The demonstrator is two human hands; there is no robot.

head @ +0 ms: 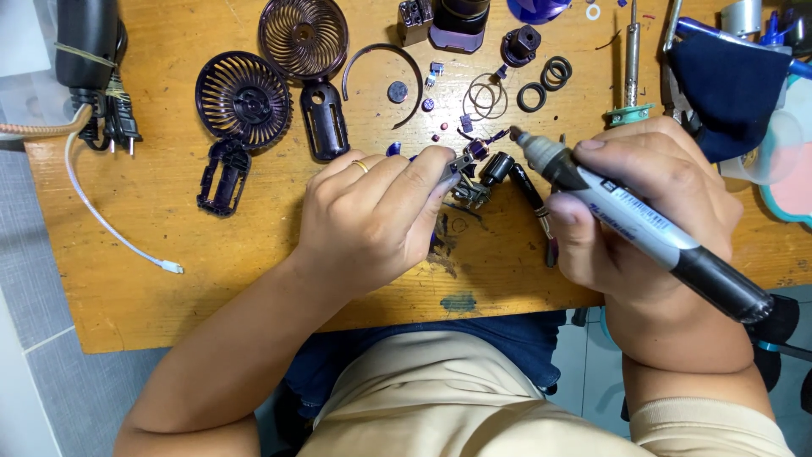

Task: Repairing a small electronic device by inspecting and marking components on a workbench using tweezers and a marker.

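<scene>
Head view: wooden worktop (211, 279) strewn with dismantled fan parts. Landmark is the small motor assembly (470, 188) near the worktop's middle. Up and left of it lie two dark purple fan grilles (244, 99), a round one (303, 35) further back, and two handle shells (324, 120). Above it: wire rings, black rubber rings (545, 80). Upper right: soldering iron (632, 68). Far left: white cable (101, 220).

Left hand (372, 216) grip closed, pinching the motor assembly against the worktop. Right hand (651, 199) grip closed around a grey-and-black marker pen (643, 224), tip just right of the assembly's top. Assembly: small, metallic, dark, partly hidden by fingers.
</scene>
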